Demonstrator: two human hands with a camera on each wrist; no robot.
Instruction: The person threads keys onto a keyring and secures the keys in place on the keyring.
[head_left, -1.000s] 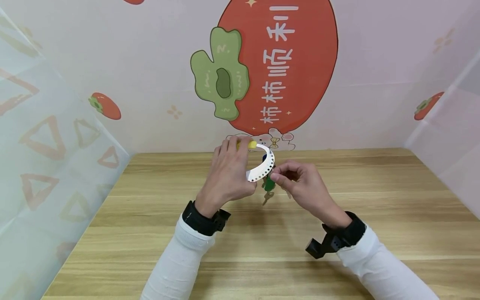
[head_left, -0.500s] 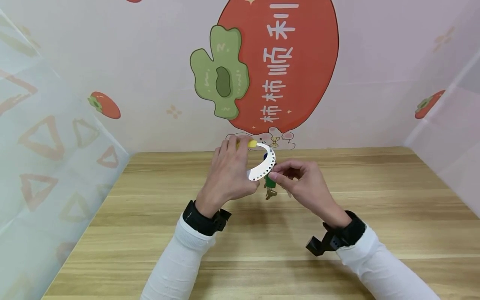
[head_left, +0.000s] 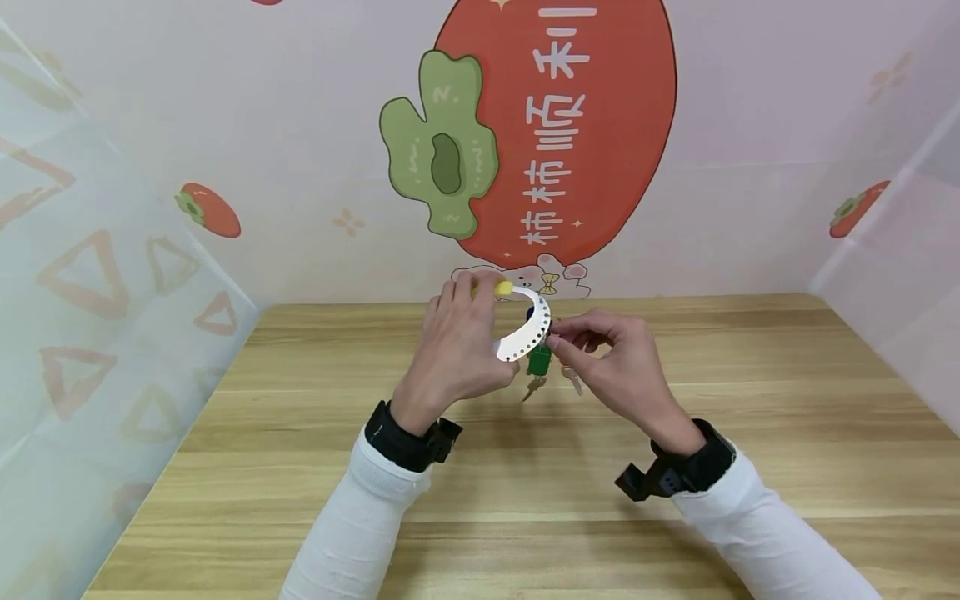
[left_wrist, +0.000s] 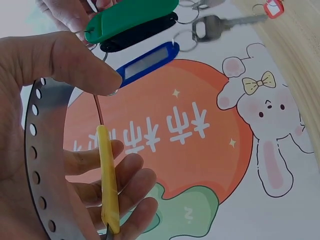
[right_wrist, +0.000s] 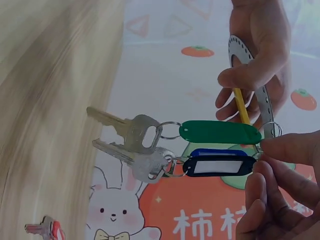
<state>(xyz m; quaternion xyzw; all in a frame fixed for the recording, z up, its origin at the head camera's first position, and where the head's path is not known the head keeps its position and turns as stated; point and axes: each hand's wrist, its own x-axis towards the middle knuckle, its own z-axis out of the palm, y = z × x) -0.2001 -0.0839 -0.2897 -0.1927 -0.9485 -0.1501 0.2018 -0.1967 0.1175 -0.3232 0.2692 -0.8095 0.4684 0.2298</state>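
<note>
My left hand [head_left: 461,342] grips a curved white metal plate [head_left: 527,337] with a row of holes along its edge and a yellow handle [left_wrist: 107,172]. From the plate's edge, a green key tag [right_wrist: 220,132] hangs by a thin ring. Beside it are a black key tag [right_wrist: 220,166] and a blue key tag [left_wrist: 150,63]. Metal keys [right_wrist: 142,133] dangle from the tags' far ends. With thumb and fingertips my right hand [head_left: 617,357] pinches the ring end of the black tag, close to the plate. Its fingertips partly hide that ring.
A key with a red tag [right_wrist: 58,231] lies on the wooden table [head_left: 360,467], beyond the hanging keys. Behind the table rises a printed backdrop [head_left: 300,150] with fruit drawings, and a pale side panel [head_left: 90,333] borders the left.
My right hand has shifted slightly right and up, showing more of the red-tagged key on the table. The green tag and hanging keys have swung and turned. My left hand stays almost still.
</note>
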